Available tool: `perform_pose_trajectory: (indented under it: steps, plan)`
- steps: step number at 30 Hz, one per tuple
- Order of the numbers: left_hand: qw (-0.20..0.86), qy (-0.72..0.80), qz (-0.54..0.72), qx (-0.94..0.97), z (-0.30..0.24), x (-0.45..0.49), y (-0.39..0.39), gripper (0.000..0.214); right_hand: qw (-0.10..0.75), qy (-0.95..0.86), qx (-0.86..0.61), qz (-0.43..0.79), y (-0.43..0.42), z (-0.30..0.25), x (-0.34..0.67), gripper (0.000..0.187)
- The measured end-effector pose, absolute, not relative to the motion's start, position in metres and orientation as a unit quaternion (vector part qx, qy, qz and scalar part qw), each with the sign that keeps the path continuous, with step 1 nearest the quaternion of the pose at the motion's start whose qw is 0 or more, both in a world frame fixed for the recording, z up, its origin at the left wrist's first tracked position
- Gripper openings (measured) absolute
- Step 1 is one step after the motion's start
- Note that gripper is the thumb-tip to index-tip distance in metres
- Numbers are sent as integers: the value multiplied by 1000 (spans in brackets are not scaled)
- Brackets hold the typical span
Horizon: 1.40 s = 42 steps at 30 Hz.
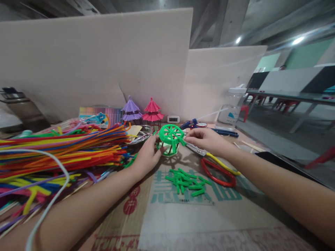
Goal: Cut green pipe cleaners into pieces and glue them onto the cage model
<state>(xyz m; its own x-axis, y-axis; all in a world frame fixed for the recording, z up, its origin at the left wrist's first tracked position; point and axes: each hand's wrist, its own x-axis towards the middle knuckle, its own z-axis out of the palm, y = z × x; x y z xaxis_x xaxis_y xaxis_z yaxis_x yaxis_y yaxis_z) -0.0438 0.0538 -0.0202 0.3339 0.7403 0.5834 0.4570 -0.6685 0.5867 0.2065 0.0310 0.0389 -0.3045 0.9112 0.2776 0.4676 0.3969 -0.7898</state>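
A small green pipe-cleaner pavilion frame stands on the cardboard sheet in front of me. My left hand wraps its fingers round the frame's left side and base. My right hand pinches a short green piece at the frame's right roof edge. Several cut green pipe-cleaner pieces lie in a loose pile on the cardboard just below the frame. Scissors with red and yellow handles lie under my right wrist.
A big bundle of many-coloured pipe cleaners covers the left side. A purple pavilion and a pink pavilion stand at the back by the white partition. A clear water bottle and a glue gun are at the right rear.
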Motion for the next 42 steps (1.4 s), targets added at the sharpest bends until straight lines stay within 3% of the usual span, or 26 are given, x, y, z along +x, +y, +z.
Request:
perform_pose_trajectory:
  steps: [15,20,30,35,42]
  plan:
    - [146,370,429,811,-17,-44,51,33,361,-773,-455,254,23,35,196,21]
    - [169,371,440,800,-19,-44,53,32,402,-739,-463,278,26,34,197,22]
    - [179,374,444,794,-22,-45,56,33,457,-679,-515,256,47,41,226,38]
    - [187,379,447,789,-22,-44,58,35,450,-651,-566,230,59,43,241,22]
    - [185,388,427,796,-15,-42,53,39,626,-492,-497,346,71,53,270,13]
